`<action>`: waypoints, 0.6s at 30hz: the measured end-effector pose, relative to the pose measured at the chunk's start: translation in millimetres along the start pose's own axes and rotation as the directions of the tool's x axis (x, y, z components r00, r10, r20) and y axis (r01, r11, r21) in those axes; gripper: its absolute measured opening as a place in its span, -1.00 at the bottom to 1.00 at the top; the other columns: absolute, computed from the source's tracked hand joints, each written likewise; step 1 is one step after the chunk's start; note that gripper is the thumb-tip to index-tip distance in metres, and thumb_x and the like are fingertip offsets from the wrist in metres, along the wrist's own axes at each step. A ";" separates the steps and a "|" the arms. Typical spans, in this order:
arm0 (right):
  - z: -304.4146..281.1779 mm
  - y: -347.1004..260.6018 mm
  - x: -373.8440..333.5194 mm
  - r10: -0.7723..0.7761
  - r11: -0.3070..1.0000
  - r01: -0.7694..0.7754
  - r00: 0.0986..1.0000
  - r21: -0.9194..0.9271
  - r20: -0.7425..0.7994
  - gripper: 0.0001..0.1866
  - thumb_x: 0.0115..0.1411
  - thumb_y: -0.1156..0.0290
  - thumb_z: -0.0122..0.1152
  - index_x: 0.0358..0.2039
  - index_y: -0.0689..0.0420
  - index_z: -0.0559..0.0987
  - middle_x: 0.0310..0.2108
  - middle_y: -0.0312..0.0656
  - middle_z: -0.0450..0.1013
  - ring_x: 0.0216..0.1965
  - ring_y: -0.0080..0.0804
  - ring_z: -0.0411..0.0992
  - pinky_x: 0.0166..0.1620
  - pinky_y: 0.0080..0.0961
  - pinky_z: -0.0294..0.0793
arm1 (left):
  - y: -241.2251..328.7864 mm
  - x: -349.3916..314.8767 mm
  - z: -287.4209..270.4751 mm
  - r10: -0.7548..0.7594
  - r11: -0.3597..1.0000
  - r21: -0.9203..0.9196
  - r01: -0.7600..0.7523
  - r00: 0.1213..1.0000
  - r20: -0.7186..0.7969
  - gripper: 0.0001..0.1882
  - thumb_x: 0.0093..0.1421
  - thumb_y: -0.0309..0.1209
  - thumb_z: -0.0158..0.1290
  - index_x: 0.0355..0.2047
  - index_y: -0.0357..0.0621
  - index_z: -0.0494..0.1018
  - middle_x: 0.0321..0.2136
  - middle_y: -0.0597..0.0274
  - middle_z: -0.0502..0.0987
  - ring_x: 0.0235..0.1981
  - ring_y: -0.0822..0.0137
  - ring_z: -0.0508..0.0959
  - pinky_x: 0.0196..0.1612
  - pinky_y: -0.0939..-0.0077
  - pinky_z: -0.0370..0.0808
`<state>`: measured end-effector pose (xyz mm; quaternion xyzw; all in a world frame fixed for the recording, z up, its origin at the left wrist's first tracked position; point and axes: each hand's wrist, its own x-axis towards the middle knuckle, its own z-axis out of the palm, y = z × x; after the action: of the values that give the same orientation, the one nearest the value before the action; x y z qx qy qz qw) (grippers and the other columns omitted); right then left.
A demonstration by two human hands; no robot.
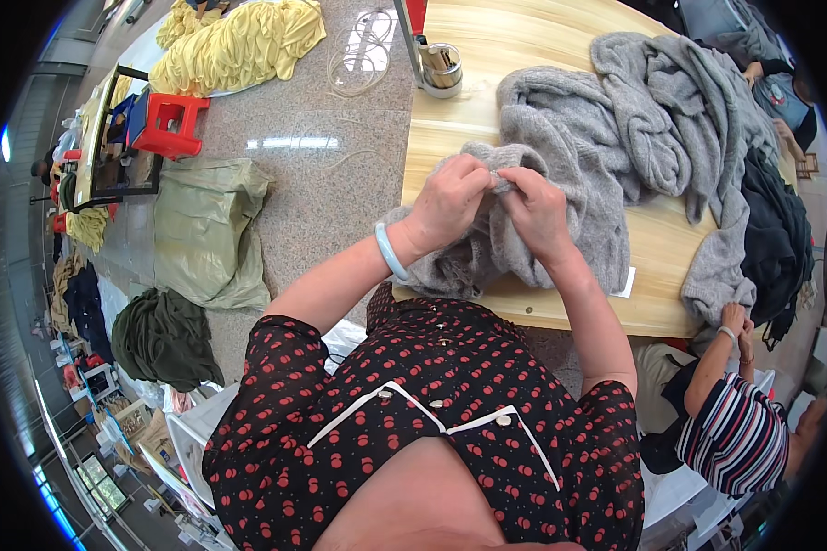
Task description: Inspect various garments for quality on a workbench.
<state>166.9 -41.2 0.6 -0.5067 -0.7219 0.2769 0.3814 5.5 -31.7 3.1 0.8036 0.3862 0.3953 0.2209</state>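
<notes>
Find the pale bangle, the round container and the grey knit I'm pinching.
Pale bangle (389, 252), head view: outer band.
Round container (444, 84), head view: side wall.
Grey knit (496, 236), head view: draped folds.

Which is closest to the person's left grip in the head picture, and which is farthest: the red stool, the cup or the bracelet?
From the left grip, nearest first:
1. Bracelet: worn just behind it.
2. Cup: ahead, on the table.
3. Red stool: far off to the left.
</notes>
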 end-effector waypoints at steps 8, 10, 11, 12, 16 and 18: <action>8.4 -0.8 3.9 -0.171 0.983 0.160 0.976 -0.088 -0.137 -0.83 -0.10 0.66 -0.01 -0.42 0.23 0.43 -0.56 -0.08 0.35 -0.50 -0.13 0.34 -0.41 -0.31 0.35 | 5.2 -0.8 16.6 -0.076 0.997 0.014 0.080 0.980 -0.186 -0.87 -0.12 -0.68 -0.02 -0.50 -0.25 0.35 -0.57 0.09 0.36 -0.51 0.13 0.41 -0.44 0.38 0.37; 10.8 -0.6 4.5 -0.181 0.982 0.168 0.970 -0.087 -0.163 -0.83 -0.11 0.66 -0.01 -0.42 0.22 0.43 -0.57 -0.08 0.34 -0.51 -0.13 0.33 -0.42 -0.30 0.34 | 7.6 -1.7 20.6 -0.108 0.994 0.008 0.112 0.969 -0.224 -0.87 -0.11 -0.65 -0.02 -0.51 -0.23 0.30 -0.59 0.10 0.30 -0.49 0.09 0.36 -0.42 0.32 0.32; 12.3 -0.7 4.6 -0.163 0.985 0.152 0.974 -0.077 -0.161 -0.82 -0.11 0.66 -0.01 -0.42 0.23 0.44 -0.55 -0.07 0.35 -0.50 -0.13 0.35 -0.41 -0.32 0.35 | 9.2 -2.7 21.5 -0.106 0.994 0.011 0.112 0.966 -0.236 -0.87 -0.11 -0.65 -0.02 -0.51 -0.23 0.30 -0.59 0.10 0.30 -0.49 0.09 0.36 -0.42 0.32 0.32; 12.8 -0.5 4.4 -0.145 0.989 0.136 0.973 -0.064 -0.178 -0.82 -0.11 0.67 -0.01 -0.42 0.23 0.44 -0.54 -0.06 0.36 -0.48 -0.12 0.36 -0.40 -0.34 0.36 | 11.0 -4.0 21.9 -0.089 0.995 0.022 0.096 0.968 -0.236 -0.87 -0.10 -0.64 -0.02 -0.50 -0.24 0.30 -0.57 0.08 0.30 -0.49 0.08 0.36 -0.42 0.32 0.32; 7.1 0.9 1.8 -0.029 0.997 0.041 0.985 0.066 -0.173 -0.80 -0.12 0.67 0.00 -0.41 0.23 0.45 -0.50 -0.09 0.39 -0.47 -0.24 0.39 -0.40 -0.45 0.38 | 17.0 -8.1 16.2 -0.111 0.986 -0.139 0.088 0.979 -0.172 -0.84 -0.02 -0.63 -0.05 -0.36 -0.30 0.34 -0.52 0.14 0.40 -0.48 0.21 0.43 -0.41 0.46 0.37; -1.8 3.2 0.7 0.174 0.972 -0.168 0.984 0.166 -0.026 -0.79 -0.11 0.67 0.00 -0.39 0.23 0.46 -0.48 -0.14 0.41 -0.48 -0.41 0.39 -0.39 -0.56 0.37 | 11.1 -4.4 6.0 -0.425 0.825 -0.420 0.379 0.905 -0.018 -0.83 0.02 -0.60 -0.04 -0.32 -0.30 0.38 -0.49 0.19 0.44 -0.46 0.33 0.45 -0.38 0.55 0.39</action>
<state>169.9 -39.5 -0.7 -0.5394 -0.6427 0.3567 0.4107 13.6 -42.2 4.8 0.6170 0.4677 0.4552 0.4398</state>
